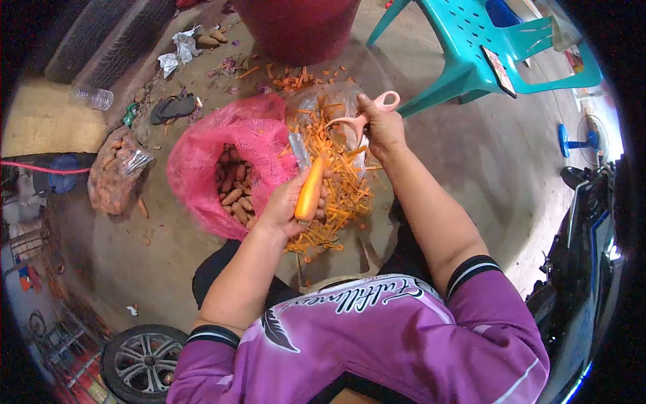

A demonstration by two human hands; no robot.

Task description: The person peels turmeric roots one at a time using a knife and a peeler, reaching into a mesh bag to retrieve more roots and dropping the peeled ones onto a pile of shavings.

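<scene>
My left hand (279, 207) is closed around a peeled orange carrot (310, 193), its narrow end pointing up and away from me. In my right hand (385, 129) is a pale pink peeler (353, 126), held a little above and to the right of the carrot and apart from it. Below both hands, a heap of orange peelings (346, 195) spreads over the floor and some clear plastic (330, 97). Left of the heap stands an open pink mesh bag (195, 158) with many brownish unpeeled carrots (232, 195) inside.
A red tub (296, 30) stands beyond the peelings, a teal plastic chair (464, 50) at the upper right. To the left lie a filled clear plastic bag (116, 175), a dark slipper (173, 109) and tyres (91, 40). A motorcycle (572, 249) is at the right.
</scene>
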